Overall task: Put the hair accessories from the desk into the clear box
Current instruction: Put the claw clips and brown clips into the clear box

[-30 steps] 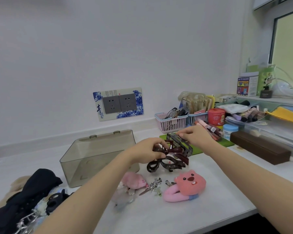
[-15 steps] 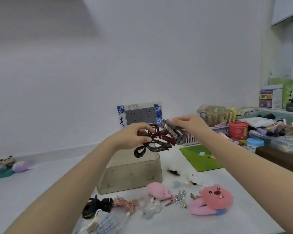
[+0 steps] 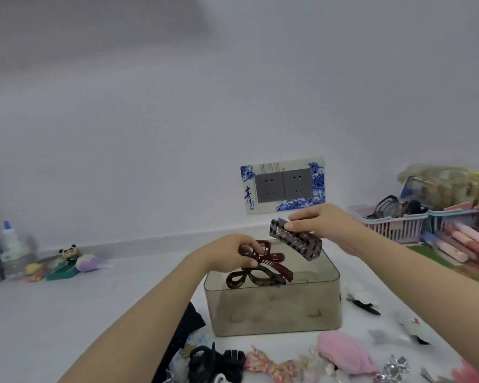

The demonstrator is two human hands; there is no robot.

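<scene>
Now both hands hover over the clear box (image 3: 273,305), each clamped on hair clips.

The left hand (image 3: 230,254) pinches two bow-shaped claw clips (image 3: 260,268) — one dark red, one brown — just above the open box; the right hand (image 3: 324,223) grips a rectangular leopard-print claw clip (image 3: 296,243) at its upper edge. They look like light, stiff, glossy plastic, likely slippery, so holding by the spine beats the thin teeth. More accessories — a black claw clip (image 3: 216,360), a pink fluffy piece (image 3: 343,355) — wait on the bench (image 3: 67,313).
</scene>
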